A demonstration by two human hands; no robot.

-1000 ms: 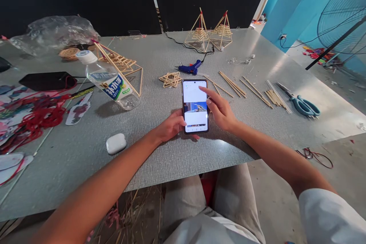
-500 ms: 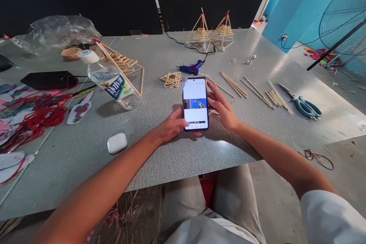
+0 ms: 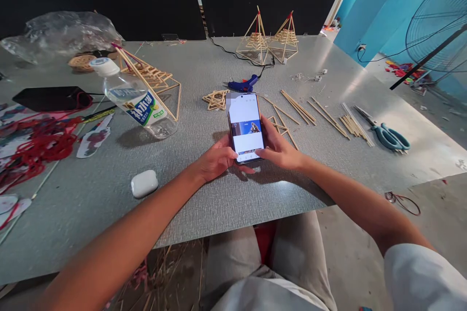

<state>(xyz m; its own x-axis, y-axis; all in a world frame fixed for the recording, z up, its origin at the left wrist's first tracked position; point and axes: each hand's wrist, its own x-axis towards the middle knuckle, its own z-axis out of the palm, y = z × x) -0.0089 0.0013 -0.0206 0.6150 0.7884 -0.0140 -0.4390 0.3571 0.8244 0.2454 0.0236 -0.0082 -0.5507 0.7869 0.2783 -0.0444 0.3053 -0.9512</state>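
A smartphone (image 3: 246,129) with a lit screen is held upright above the table, tilted a little to the left. My left hand (image 3: 221,159) grips its lower left side, thumb at the bottom corner and fingers partly hidden behind. Round the right edge is my right hand (image 3: 279,148), its thumb lying over the lower part of the screen. Behind the phone lie a star-shaped stick piece (image 3: 216,100) and a blue glue gun (image 3: 243,83). A small frame of sticks (image 3: 280,126) shows just past my right hand.
Loose wooden sticks (image 3: 298,107) and blue-handled scissors (image 3: 390,137) lie to the right. Stick pyramids (image 3: 257,41) stand at the back. On the left are a plastic bottle (image 3: 140,102), a white earbud case (image 3: 144,184), red cord (image 3: 47,141) and a black box (image 3: 53,98).
The phone has shifted slightly left and tilted. My right hand has moved lower, bringing its thumb onto the screen and uncovering the stick frame behind. The view has turned slightly.
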